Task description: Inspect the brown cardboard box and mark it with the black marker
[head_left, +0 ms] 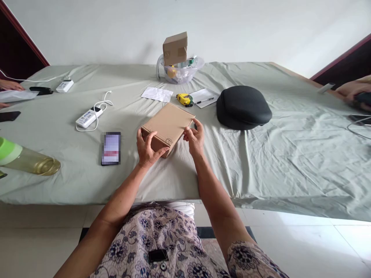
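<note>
A closed brown cardboard box (169, 121) lies at an angle on the cloth in front of me. My left hand (147, 148) grips its near left corner, fingers on the top edge and left side, thumb against the front. At the box's right side, my right hand (195, 137) has its fingers bent around the edge, the thumb and forefinger near the lid's rim. What the right fingertips press on is partly hidden. Just beyond the box are a yellow tape measure (183, 99) and a white notepad (204, 96) with a black pen (205, 100) on it.
A black case (244, 107) sits to the right. A phone (111, 148), power strip (88, 117) and green-lidded bottle (31, 159) lie leftward. Behind, a clear plastic basin (181, 75) bears a small carton (175, 48). Other people's hands (11, 85) show at both edges.
</note>
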Tool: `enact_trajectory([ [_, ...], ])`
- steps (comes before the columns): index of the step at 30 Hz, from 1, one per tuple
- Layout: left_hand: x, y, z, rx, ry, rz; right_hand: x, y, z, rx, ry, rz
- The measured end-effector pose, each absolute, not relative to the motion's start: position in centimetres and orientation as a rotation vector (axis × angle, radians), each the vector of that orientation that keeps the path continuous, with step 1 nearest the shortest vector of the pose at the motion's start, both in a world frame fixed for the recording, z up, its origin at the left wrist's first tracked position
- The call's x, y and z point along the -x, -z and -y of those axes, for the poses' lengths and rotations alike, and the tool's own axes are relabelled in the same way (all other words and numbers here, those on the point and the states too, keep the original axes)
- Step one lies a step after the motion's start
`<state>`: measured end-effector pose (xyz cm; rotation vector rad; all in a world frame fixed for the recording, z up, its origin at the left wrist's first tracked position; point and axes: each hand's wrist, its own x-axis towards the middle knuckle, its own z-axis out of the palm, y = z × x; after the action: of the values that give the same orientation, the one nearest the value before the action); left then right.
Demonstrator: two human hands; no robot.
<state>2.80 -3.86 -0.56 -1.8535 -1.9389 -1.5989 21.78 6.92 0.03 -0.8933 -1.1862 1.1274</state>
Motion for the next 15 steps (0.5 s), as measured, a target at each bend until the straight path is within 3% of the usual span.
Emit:
enact_trajectory([
  [15, -2.8, 0.6, 4.2, 1.959, 1.608, 1.663, -23.7, -0.4, -8.8, 0.776, -1.021, 1.056],
])
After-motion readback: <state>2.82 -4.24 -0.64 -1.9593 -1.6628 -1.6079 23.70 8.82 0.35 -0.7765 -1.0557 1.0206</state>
